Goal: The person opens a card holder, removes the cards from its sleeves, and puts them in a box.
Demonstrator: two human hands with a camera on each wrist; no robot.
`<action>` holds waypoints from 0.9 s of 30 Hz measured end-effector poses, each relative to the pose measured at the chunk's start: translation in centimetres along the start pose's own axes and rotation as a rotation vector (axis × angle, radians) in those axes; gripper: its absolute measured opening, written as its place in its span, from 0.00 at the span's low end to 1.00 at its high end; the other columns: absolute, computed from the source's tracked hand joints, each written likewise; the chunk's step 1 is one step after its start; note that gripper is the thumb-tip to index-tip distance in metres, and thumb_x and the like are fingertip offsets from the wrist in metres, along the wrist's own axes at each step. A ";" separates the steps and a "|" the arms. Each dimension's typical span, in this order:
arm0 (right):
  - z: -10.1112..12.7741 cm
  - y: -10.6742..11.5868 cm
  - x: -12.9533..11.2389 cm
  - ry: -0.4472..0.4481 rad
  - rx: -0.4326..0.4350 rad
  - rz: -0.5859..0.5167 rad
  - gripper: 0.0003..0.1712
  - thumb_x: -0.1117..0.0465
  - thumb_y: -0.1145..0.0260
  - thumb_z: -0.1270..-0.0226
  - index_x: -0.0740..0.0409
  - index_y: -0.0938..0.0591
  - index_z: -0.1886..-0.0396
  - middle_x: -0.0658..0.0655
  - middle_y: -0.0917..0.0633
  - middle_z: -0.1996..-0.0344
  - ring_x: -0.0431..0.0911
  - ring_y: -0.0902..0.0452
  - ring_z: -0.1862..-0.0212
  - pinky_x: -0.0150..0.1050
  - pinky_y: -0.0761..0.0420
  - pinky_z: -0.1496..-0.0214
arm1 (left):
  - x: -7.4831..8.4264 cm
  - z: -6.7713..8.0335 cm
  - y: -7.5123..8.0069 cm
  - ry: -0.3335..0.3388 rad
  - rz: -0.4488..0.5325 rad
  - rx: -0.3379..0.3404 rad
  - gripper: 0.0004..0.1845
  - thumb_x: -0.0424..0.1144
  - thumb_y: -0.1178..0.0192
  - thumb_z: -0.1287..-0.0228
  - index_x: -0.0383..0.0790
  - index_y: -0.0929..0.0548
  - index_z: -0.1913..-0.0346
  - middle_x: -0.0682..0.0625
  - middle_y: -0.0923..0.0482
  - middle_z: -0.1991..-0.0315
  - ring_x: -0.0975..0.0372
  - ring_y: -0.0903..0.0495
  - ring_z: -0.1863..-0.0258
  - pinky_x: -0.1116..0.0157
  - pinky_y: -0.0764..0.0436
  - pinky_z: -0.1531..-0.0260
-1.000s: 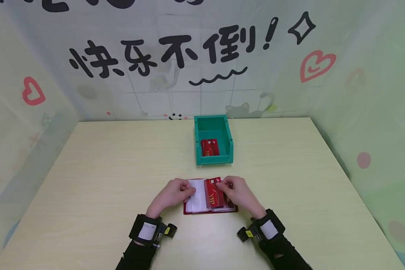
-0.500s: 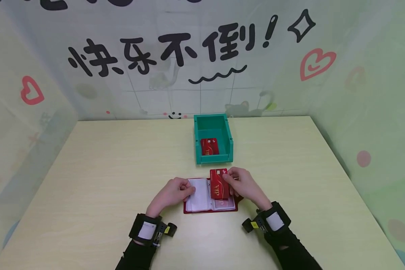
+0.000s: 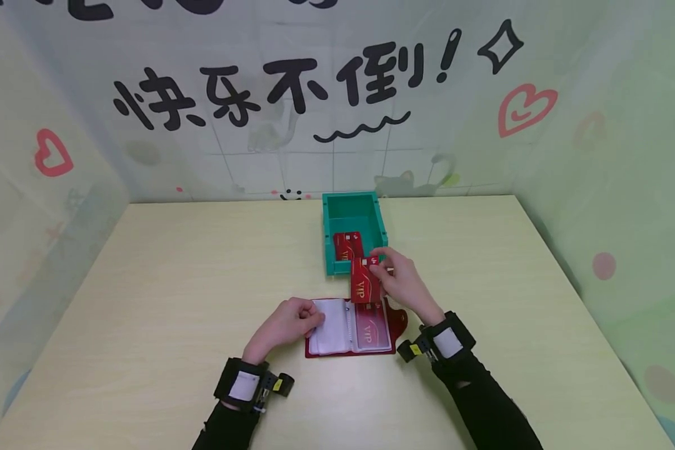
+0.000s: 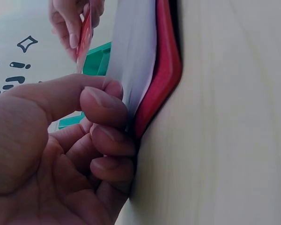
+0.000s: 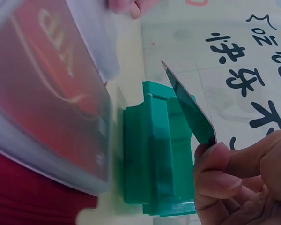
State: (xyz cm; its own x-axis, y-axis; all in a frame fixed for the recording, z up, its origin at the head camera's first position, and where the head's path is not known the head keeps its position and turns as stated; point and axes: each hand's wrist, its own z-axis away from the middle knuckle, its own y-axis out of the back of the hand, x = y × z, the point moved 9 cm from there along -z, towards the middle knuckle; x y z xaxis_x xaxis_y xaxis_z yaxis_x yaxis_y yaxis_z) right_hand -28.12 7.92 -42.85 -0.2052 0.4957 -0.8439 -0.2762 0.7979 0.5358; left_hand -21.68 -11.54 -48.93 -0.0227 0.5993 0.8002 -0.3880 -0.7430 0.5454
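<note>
A red VIP card (image 3: 364, 284) is pinched in my right hand (image 3: 400, 280), raised between the card holder and the green bin. In the right wrist view the card (image 5: 189, 110) appears nearly edge-on between thumb and fingers. Below it, the red-covered card holder (image 3: 349, 354) lies spread on the table. Its right clear sleeve holds another VIP card (image 3: 373, 328). My left hand (image 3: 289, 322) pinches the edge of the left-side clear pages (image 3: 330, 326); the left wrist view shows thumb and fingertips on the page edge (image 4: 133, 56), the other fingers curled.
The green bin (image 3: 350, 203) stands behind the card holder with a red VIP card (image 3: 346, 245) lying inside. The raised card and right hand overlap its front corner in the head view. A printed cloth backdrop (image 3: 230, 150) closes the table's far side.
My right hand has drawn the VIP card up off the card holder and carried it toward the bin, uncovering the card in the right sleeve. The left hand stays in place.
</note>
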 end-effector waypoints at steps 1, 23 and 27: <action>-0.3 0.3 -0.3 0.019 0.013 0.014 0.23 0.64 0.40 0.25 0.65 0.29 0.34 0.64 0.18 0.66 0.48 0.21 0.76 0.31 0.21 0.71 | 0.0 0.0 0.0 -0.002 0.000 0.000 0.13 0.40 0.40 0.28 0.39 0.19 0.71 0.53 0.27 0.82 0.63 0.31 0.80 0.70 0.35 0.76; -7.9 0.1 -3.7 0.027 0.032 0.261 0.23 0.67 0.46 0.22 0.64 0.30 0.31 0.67 0.21 0.37 0.60 0.22 0.41 0.54 0.19 0.38 | 0.2 0.1 0.1 -0.017 0.007 -0.012 0.13 0.40 0.40 0.28 0.38 0.19 0.72 0.52 0.27 0.82 0.63 0.31 0.80 0.71 0.35 0.76; -9.0 -0.5 -3.5 -0.006 0.003 0.315 0.24 0.67 0.46 0.22 0.64 0.31 0.30 0.67 0.22 0.35 0.59 0.23 0.38 0.53 0.22 0.34 | 0.2 0.0 0.1 -0.023 0.004 -0.012 0.13 0.40 0.40 0.28 0.38 0.19 0.72 0.52 0.27 0.82 0.63 0.31 0.80 0.71 0.36 0.76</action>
State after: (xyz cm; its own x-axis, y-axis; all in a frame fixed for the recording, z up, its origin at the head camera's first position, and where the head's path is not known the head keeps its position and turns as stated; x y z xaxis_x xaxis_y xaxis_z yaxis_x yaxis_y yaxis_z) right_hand -35.67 2.72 -39.90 -0.2749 0.7209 -0.6362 -0.1974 0.6053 0.7712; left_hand -21.71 -11.49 -48.70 -0.0032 0.5889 0.8082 -0.3992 -0.7418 0.5389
